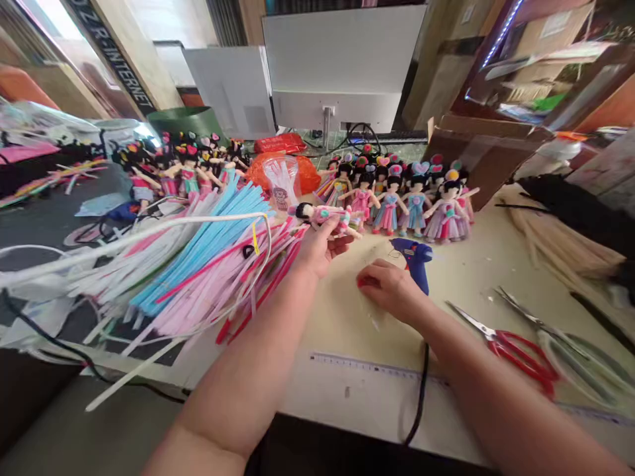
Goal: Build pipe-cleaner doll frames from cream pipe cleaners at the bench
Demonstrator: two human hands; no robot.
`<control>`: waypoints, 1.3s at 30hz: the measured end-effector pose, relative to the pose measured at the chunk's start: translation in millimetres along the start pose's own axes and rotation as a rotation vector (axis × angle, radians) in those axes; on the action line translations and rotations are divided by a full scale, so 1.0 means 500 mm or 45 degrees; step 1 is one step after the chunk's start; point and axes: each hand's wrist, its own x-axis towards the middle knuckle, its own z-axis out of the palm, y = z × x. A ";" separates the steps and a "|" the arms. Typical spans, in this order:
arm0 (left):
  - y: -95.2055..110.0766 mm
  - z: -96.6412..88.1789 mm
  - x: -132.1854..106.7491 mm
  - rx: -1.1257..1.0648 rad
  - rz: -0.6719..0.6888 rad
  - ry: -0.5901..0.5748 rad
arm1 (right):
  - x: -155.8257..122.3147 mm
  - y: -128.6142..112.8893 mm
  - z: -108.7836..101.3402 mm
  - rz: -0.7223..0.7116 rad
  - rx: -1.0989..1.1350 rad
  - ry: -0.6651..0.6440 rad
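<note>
My left hand (322,248) holds a pipe cleaner doll (330,218) on its side. The doll has black hair at the left end and a pink body with a teal patch. Close to the tabletop, my right hand (387,284) is closed with curled fingers around a small red piece (360,281), mostly hidden by the fingers. Just beyond that hand lies a blue glue gun (417,261), apart from the fingers. Several finished dolls (391,198) in colourful skirts stand in a group behind both hands.
Bundled pipe cleaners, blue ones (208,244) among them, cover the left side under a white cable (149,231). On the right lie red-handled scissors (516,350) and a second pair (550,324). A ruler strip (367,365) runs along the front. A cardboard box (476,155) stands behind.
</note>
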 end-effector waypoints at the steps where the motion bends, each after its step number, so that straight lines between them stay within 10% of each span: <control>1: 0.000 0.000 -0.001 0.003 -0.002 -0.008 | 0.000 0.001 0.001 0.006 0.003 -0.005; 10: 0.005 -0.006 0.004 0.017 -0.002 0.027 | -0.042 -0.055 -0.087 0.056 0.014 -0.091; 16: 0.005 -0.011 0.008 0.013 -0.018 0.037 | -0.110 -0.012 -0.180 0.485 -0.223 -0.252; 20: 0.006 -0.009 0.005 -0.003 -0.025 0.036 | -0.087 0.049 -0.160 0.670 -0.221 0.102; 33: 0.005 -0.014 0.014 0.016 -0.033 0.056 | -0.014 0.048 -0.090 0.726 0.205 0.234; 39: 0.008 -0.015 0.013 0.031 -0.038 0.049 | -0.061 0.069 -0.133 0.557 0.068 0.143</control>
